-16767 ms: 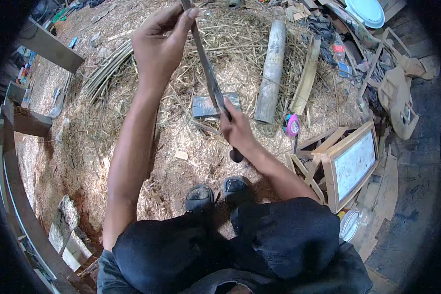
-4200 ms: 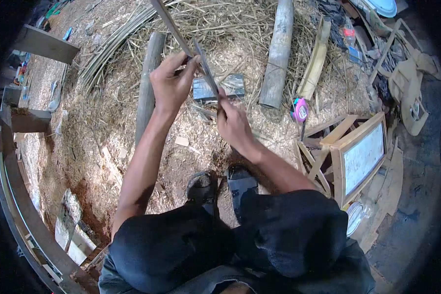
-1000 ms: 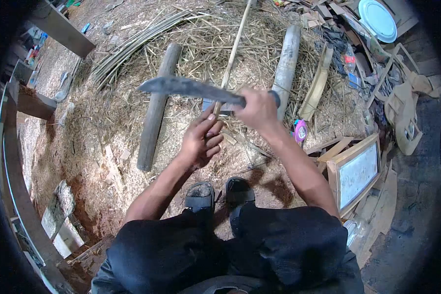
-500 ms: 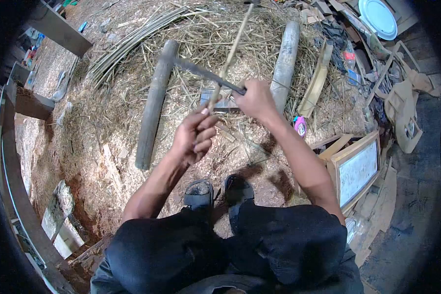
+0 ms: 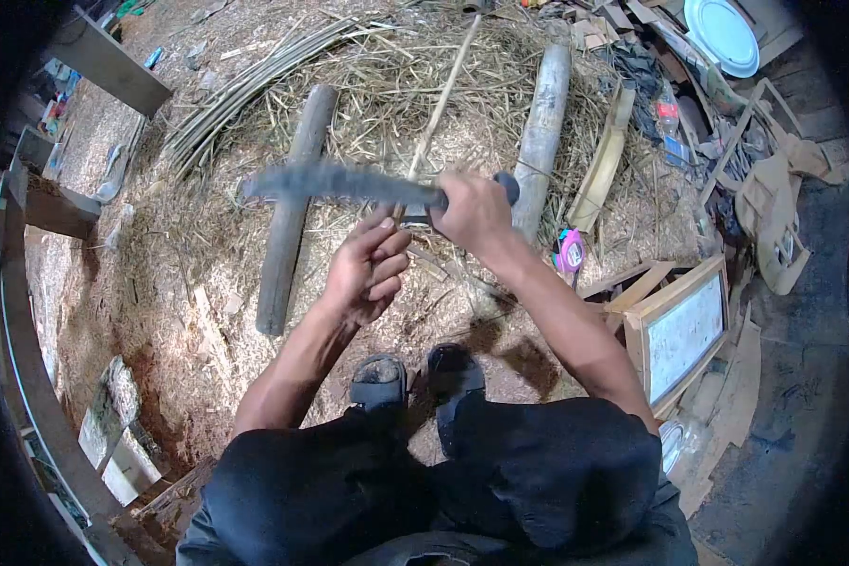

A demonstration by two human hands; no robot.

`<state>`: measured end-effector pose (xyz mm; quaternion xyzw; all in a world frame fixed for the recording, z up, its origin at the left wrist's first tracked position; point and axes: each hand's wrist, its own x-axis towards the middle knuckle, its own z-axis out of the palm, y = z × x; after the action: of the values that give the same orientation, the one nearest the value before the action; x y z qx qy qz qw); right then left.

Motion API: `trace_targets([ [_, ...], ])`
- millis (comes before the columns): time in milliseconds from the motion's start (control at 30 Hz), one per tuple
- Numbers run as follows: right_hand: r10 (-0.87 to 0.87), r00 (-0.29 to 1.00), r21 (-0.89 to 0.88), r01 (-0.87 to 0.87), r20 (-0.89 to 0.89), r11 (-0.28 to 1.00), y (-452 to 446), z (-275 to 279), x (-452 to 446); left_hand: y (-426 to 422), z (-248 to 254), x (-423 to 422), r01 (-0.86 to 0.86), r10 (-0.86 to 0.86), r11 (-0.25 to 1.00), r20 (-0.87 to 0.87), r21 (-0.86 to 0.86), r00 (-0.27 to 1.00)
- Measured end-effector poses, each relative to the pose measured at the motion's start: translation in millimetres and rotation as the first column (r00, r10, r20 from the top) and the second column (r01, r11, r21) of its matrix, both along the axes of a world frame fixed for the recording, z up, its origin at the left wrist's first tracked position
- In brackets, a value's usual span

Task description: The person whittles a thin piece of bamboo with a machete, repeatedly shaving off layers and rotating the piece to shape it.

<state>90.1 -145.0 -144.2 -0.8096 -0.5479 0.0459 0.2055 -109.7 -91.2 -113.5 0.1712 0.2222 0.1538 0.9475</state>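
Note:
My right hand (image 5: 474,209) is closed round the dark handle of a machete (image 5: 335,180). Its broad blade, smeared by motion, points left and crosses over the stick near my left hand. A thin, pale stick (image 5: 446,92), perhaps a bamboo strip, slants up and away from my left hand (image 5: 370,266), whose fingers pinch its near end. The blade and the right hand partly hide the stick's lower part. Whether the blade touches the stick, I cannot tell. Below the hands, a flat greyish block (image 5: 415,213) is mostly covered.
Two thick round poles, a left one (image 5: 297,212) and a right one (image 5: 543,132), lie on shavings. Thin strips (image 5: 226,106) are bundled at upper left. A pink tape measure (image 5: 569,252), a wooden frame (image 5: 684,330) and a pale blue lid (image 5: 724,36) lie to the right.
The machete has swung from slanting up-left to nearly level, and its broad side now shows. The right hand has shifted slightly down and left; the left hand keeps hold of the stick.

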Motion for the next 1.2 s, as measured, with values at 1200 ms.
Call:
trace_targets([
  [1200,-0.021,0.978,-0.37,-0.057,-0.205,0.927,1,-2,0,-3,-24,-1,0.14,-0.05,0.948,-0.302,0.284,0.952],
])
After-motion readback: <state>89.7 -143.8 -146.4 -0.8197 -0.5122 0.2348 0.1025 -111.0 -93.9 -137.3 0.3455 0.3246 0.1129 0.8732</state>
